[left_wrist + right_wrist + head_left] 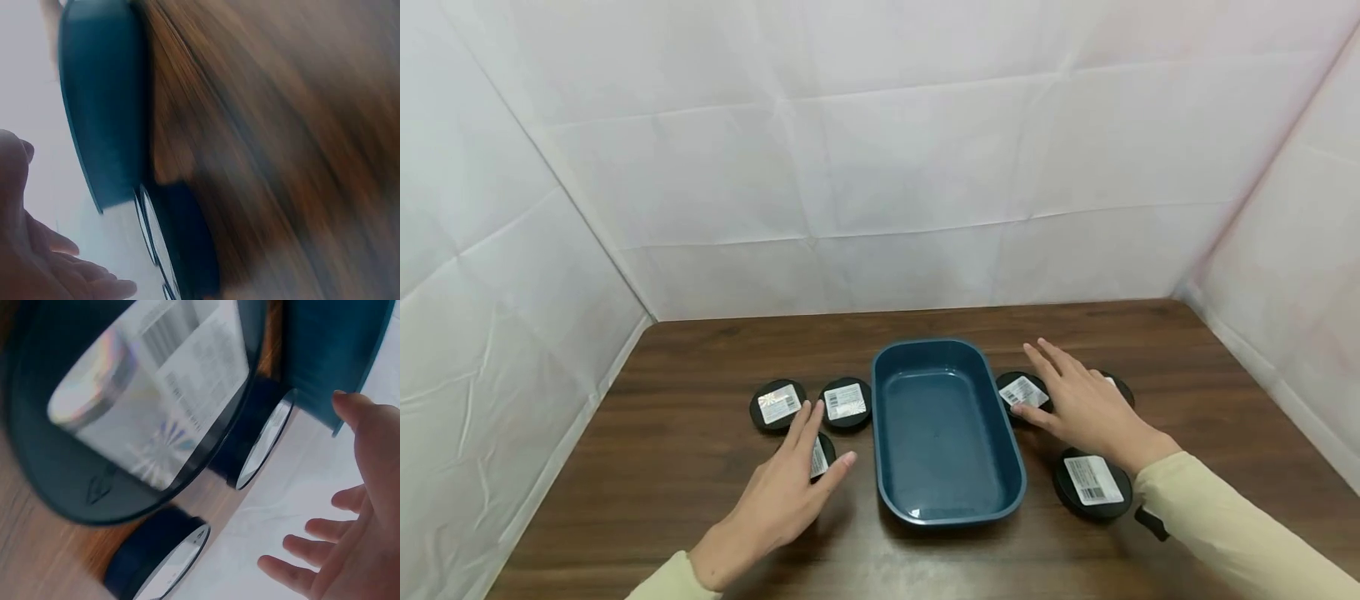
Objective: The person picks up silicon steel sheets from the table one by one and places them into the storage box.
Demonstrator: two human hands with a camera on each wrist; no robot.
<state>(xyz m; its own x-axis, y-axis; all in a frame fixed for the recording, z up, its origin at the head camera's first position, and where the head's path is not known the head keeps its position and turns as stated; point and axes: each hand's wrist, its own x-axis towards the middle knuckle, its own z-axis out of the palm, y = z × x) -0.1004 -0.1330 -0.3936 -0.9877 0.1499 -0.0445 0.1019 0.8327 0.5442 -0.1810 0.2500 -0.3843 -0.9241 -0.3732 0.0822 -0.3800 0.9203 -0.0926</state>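
A blue rectangular tray with rounded corners sits on the table between the hands. My left hand hovers with spread fingers over a black round tin, partly covering it. Beyond its fingertips lie two more such tins, one at the left and one beside the tray. My right hand, fingers extended, is above a labelled tin at the tray's right side. Another tin is mostly hidden behind that hand, and a third lies nearer, below the wrist. Both palms hold nothing in the wrist views.
The dark wooden table carries everything. White fabric walls enclose it at the back and both sides. A small black object shows beside the right sleeve.
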